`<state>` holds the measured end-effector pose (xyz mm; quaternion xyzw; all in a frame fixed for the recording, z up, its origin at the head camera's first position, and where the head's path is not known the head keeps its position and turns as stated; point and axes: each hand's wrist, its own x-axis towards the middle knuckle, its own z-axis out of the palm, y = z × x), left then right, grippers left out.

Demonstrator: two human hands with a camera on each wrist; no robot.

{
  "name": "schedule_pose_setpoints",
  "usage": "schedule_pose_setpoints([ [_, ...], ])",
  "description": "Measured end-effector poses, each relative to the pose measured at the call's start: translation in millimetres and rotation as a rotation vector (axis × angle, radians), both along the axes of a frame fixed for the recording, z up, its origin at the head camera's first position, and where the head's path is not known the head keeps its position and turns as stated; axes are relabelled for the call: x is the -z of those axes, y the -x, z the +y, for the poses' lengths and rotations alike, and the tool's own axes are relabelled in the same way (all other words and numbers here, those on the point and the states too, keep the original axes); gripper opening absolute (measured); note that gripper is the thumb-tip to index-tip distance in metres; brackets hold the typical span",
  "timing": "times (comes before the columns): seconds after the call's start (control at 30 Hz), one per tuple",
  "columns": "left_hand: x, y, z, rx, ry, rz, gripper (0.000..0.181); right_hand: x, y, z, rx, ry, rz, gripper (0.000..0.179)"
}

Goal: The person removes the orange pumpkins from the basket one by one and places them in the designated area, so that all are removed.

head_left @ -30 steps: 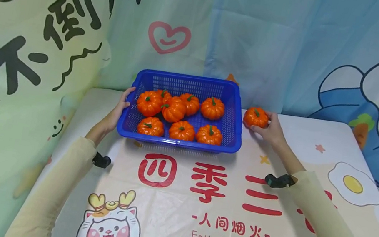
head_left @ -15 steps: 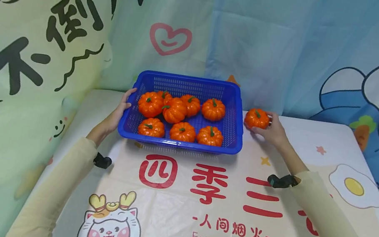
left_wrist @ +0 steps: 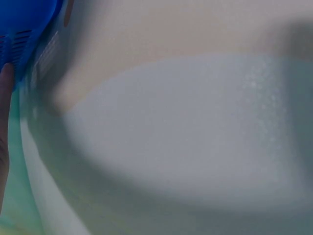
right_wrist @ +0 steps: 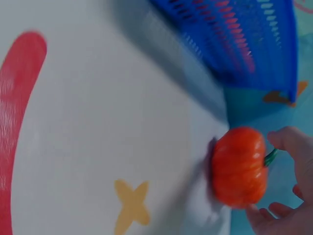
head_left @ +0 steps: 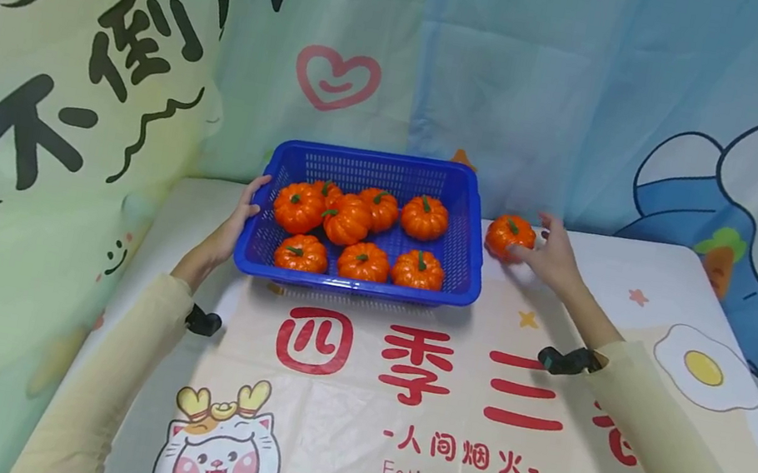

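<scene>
A blue plastic basket (head_left: 355, 286) holds several small orange pumpkins (head_left: 364, 261) with green stems. My left hand (head_left: 228, 227) rests against the basket's left side; in the left wrist view one straight finger (left_wrist: 5, 93) touches the slotted wall. Just right of the basket, a single pumpkin (head_left: 510, 238) sits upright on the table. Beside it is my right hand (head_left: 557, 260), thumb and fingers spread around its right side. In the right wrist view a fingertip (right_wrist: 252, 209) meets or nearly meets this pumpkin's edge, while another finger stands off near the stem.
The table (head_left: 447, 367) has a printed cloth with red characters, a cat face and a fried egg. A printed curtain (head_left: 513, 82) hangs right behind the basket. Small black wrist cameras (head_left: 566, 360) stick out from both forearms.
My right hand has loosened from the lone pumpkin and drawn slightly right, its fingers spreading. The left hand, the basket and the pumpkins inside stay as they were.
</scene>
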<state>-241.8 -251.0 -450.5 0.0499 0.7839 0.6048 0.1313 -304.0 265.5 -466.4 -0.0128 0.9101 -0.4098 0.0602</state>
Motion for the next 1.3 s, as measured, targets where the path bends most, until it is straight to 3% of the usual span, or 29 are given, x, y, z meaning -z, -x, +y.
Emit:
schedule_pose_setpoints([
  [0.27, 2.2, 1.2, -1.9, 0.010, 0.001, -0.010, 0.059, -34.9, -22.9, -22.5, -0.029, 0.149, -0.049, 0.085],
  [0.57, -2.2, -1.0, -1.2, 0.018, 0.021, -0.008, 0.058, -56.1, -47.8, -51.0, -0.097, 0.121, -0.051, 0.083],
  [0.97, -0.3, -0.8, -2.7, 0.021, 0.033, -0.001, 0.058, -69.4, -65.6, -85.2, -0.249, 0.130, -0.029, 0.080],
  [1.3, -1.7, -0.9, -1.1, 0.023, 0.041, 0.003, 0.058, -69.0, -65.1, -121.1, -0.378, 0.168, -0.065, 0.081],
])
